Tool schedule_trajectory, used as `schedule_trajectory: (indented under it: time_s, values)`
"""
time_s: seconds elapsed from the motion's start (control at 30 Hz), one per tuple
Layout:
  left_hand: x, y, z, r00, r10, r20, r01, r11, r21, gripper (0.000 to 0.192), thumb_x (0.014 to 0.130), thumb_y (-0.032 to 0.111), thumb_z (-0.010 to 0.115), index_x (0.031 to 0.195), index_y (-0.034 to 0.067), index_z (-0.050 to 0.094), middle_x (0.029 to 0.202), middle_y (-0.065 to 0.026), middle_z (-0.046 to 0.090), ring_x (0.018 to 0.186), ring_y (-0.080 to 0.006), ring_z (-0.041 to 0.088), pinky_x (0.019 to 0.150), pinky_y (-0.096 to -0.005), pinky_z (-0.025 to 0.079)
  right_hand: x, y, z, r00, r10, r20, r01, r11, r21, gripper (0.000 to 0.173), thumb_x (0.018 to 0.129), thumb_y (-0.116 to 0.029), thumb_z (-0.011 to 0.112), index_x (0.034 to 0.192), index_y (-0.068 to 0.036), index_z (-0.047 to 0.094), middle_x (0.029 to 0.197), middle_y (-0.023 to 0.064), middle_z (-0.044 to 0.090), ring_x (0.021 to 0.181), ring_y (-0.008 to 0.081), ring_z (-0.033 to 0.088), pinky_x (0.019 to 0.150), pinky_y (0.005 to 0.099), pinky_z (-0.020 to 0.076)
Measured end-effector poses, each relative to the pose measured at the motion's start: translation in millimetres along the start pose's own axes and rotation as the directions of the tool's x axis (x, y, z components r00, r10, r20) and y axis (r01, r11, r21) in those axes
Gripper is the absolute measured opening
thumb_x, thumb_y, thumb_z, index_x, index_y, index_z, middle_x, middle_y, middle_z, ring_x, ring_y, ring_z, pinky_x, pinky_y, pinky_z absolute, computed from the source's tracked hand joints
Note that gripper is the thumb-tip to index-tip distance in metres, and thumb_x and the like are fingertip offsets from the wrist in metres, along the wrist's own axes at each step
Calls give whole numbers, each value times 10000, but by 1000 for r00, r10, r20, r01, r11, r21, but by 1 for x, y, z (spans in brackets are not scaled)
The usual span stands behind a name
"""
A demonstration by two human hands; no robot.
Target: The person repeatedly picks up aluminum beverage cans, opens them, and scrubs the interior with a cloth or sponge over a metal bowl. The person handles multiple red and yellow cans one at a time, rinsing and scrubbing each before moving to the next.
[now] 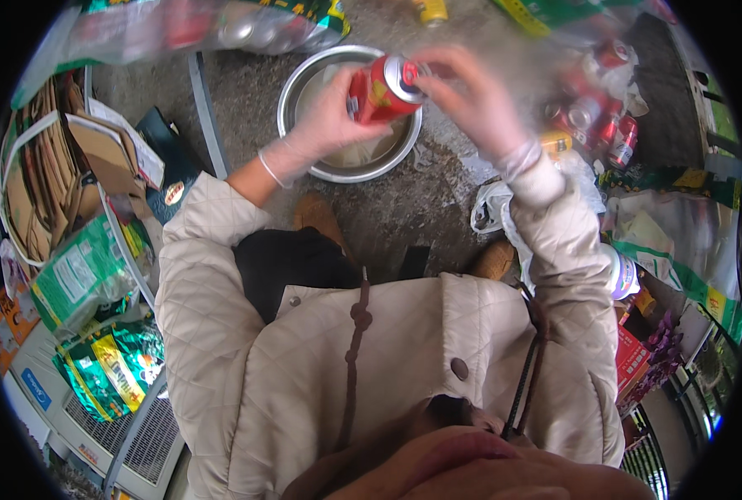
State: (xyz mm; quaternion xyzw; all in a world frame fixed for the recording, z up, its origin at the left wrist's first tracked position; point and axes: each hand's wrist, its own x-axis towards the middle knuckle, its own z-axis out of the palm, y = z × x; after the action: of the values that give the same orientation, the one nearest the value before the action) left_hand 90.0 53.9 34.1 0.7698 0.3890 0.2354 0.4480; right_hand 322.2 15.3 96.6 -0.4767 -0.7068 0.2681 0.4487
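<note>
My left hand [330,122], in a thin clear glove, grips a red drink can [374,94], tilted with its silver lid toward my right hand. At the can's red pull tab [410,72] are the thumb and bent forefinger of my right hand [471,94], gloved too and blurred by motion. Both hands are above a round metal basin [287,134] on the ground. Cloudy liquid [380,147] lies in it, and the can and left hand hide part of the basin.
Several cans [596,115] lie at the right, near a white plastic bag [492,203]. Flattened cardboard [46,169] is stacked at the left, above green plastic packaging [74,275]. A clear bag of cans [221,28] crosses the far side. A yellow can [432,11] lies beyond the basin.
</note>
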Motion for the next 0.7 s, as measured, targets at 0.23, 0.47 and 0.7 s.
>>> schedule_trajectory:
  time_s: [0.23, 0.47, 0.7]
  values:
    - [-5, -15, -59, 999, 26, -22, -25, 999, 48, 861, 642, 223, 860, 1353, 71, 399, 1222, -107, 558, 1182, -221, 535, 1001, -355, 442, 79, -21, 38, 949, -27, 316, 101, 971, -219, 210, 699, -99, 754, 849, -58, 613, 832, 113, 606, 771, 273, 617, 699, 350, 498]
    - [-35, -43, -78, 975, -182, -131, 144, 956, -257, 731, 684, 271, 852, 1260, 52, 459, 1149, -81, 596, 1067, -186, 588, 932, -342, 467, 99, -13, 106, 908, 324, 267, -419, 713, 561, 139, 718, -39, 718, 781, -40, 594, 753, 113, 597, 746, 236, 620, 679, 335, 492]
    - [-59, -49, -85, 946, -293, -141, 195, 857, -476, 543, 752, 243, 789, 1201, 94, 522, 1082, -45, 622, 1019, -155, 601, 906, -331, 465, 16, 109, 133, 334, 809, 483, -396, 586, -707, 471, 866, -335, 653, 1247, -67, 579, 1198, 184, 621, 1121, 311, 591, 951, 391, 475]
